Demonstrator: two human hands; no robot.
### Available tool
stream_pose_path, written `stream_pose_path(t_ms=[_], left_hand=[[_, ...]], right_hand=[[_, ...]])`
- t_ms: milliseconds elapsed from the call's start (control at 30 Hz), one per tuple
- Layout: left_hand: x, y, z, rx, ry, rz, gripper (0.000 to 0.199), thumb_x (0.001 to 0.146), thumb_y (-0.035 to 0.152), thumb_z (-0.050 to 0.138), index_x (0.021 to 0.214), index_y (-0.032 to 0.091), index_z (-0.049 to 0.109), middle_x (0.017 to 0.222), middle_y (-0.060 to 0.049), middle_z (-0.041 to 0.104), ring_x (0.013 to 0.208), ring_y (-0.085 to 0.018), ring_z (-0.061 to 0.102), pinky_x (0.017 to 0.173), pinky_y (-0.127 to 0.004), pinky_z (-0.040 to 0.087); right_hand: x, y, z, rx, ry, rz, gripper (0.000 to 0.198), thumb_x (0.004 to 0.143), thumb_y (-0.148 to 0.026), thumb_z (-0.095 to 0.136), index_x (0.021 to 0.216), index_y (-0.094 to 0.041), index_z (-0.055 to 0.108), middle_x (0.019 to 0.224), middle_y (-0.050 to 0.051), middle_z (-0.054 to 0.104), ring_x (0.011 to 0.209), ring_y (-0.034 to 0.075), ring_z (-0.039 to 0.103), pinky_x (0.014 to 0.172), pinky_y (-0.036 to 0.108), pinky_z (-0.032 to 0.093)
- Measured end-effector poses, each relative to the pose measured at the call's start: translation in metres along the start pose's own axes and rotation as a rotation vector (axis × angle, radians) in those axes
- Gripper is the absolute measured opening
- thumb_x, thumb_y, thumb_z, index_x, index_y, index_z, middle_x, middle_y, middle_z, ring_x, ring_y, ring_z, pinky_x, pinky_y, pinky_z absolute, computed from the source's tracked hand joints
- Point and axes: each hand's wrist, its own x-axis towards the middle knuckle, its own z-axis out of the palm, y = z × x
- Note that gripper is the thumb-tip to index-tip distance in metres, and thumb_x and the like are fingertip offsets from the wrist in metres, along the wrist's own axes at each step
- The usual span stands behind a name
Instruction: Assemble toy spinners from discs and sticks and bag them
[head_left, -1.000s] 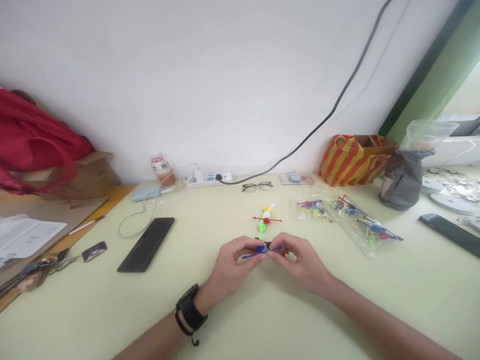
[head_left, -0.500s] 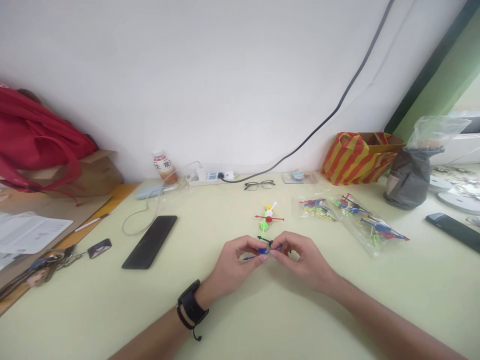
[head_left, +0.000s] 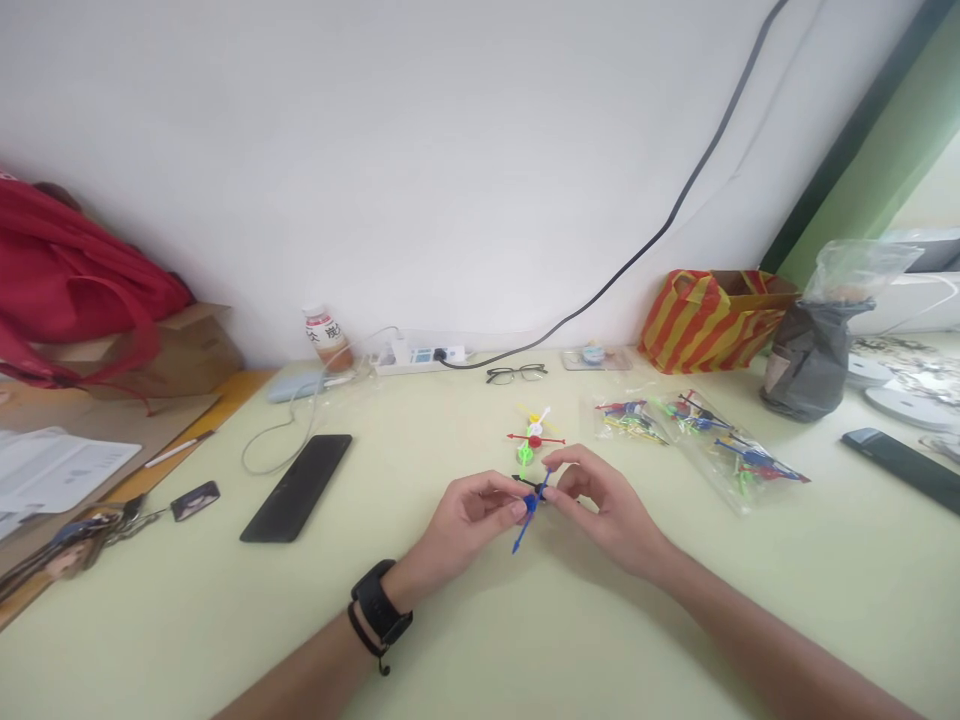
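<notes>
A blue plastic spinner arrow is held above the table, its pointed end slanting down toward me. My left hand pinches it at its round blue middle between thumb and forefinger. Thumb and forefinger of my right hand are closed at the arrow's upper end. Just behind my fingers lies a black arrow, partly hidden. Farther back, a green arrow, a red arrow, a white arrow and a yellow one are lined up on the table.
Clear bags of coloured arrows lie on the right. A black phone is at left, with keys beyond it. Glasses, a power strip and a bottle stand along the wall. A grey bag sits far right.
The blue arrow has turned from lying nearly sideways to slanting steeply, its tip now toward me. My right forefinger has risen with its upper end; my left hand keeps its place.
</notes>
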Motion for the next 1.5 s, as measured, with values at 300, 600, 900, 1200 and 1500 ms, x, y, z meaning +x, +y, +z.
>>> stream_pose_path(t_ms=[300, 600, 900, 1200, 1500], left_hand=[[0.002, 0.0, 0.001, -0.059, 0.071, -0.053, 0.031, 0.08, 0.035, 0.088, 0.099, 0.015, 0.074, 0.098, -0.008, 0.075, 0.09, -0.018, 0.07, 0.089, -0.035, 0.059], [0.002, 0.002, -0.001, -0.073, 0.117, -0.069, 0.032, 0.079, 0.035, 0.089, 0.097, 0.015, 0.074, 0.094, -0.008, 0.077, 0.084, -0.018, 0.071, 0.084, -0.031, 0.059], [0.008, 0.004, -0.012, -0.172, 0.29, -0.074, 0.035, 0.079, 0.036, 0.09, 0.105, 0.018, 0.075, 0.095, -0.004, 0.077, 0.088, -0.017, 0.074, 0.092, -0.031, 0.057], [0.016, 0.018, -0.027, -0.557, 0.418, -0.159, 0.044, 0.089, 0.049, 0.073, 0.112, 0.011, 0.073, 0.12, -0.018, 0.075, 0.111, -0.027, 0.073, 0.103, -0.036, 0.056], [0.02, -0.002, -0.039, 0.118, 0.468, -0.081, 0.038, 0.085, 0.049, 0.079, 0.099, 0.015, 0.07, 0.093, -0.01, 0.077, 0.077, -0.018, 0.069, 0.071, -0.029, 0.055]], right_hand=[[-0.006, 0.003, 0.0, -0.1, -0.002, -0.136, 0.054, 0.104, -0.034, 0.052, 0.155, -0.033, 0.034, 0.093, 0.001, 0.058, 0.073, 0.017, 0.056, 0.068, 0.032, 0.05], [-0.005, 0.0, -0.008, 0.093, -0.273, -0.104, 0.061, 0.109, -0.048, 0.035, 0.055, -0.021, 0.043, 0.065, 0.004, 0.053, 0.064, 0.017, 0.052, 0.066, 0.034, 0.043], [0.004, 0.001, -0.016, -0.184, -0.069, -0.043, 0.052, 0.106, -0.05, 0.046, 0.063, -0.021, 0.046, 0.062, -0.001, 0.047, 0.061, 0.015, 0.046, 0.062, 0.03, 0.035], [0.022, 0.026, -0.042, -0.373, 0.221, -0.049, 0.047, 0.105, -0.049, 0.046, 0.069, -0.022, 0.055, 0.067, 0.001, 0.056, 0.066, 0.018, 0.053, 0.067, 0.032, 0.041], [0.019, 0.034, -0.035, -0.546, 0.058, -0.117, 0.05, 0.094, -0.057, 0.064, 0.136, -0.031, 0.058, 0.136, 0.01, 0.061, 0.129, 0.031, 0.055, 0.108, 0.047, 0.047]])
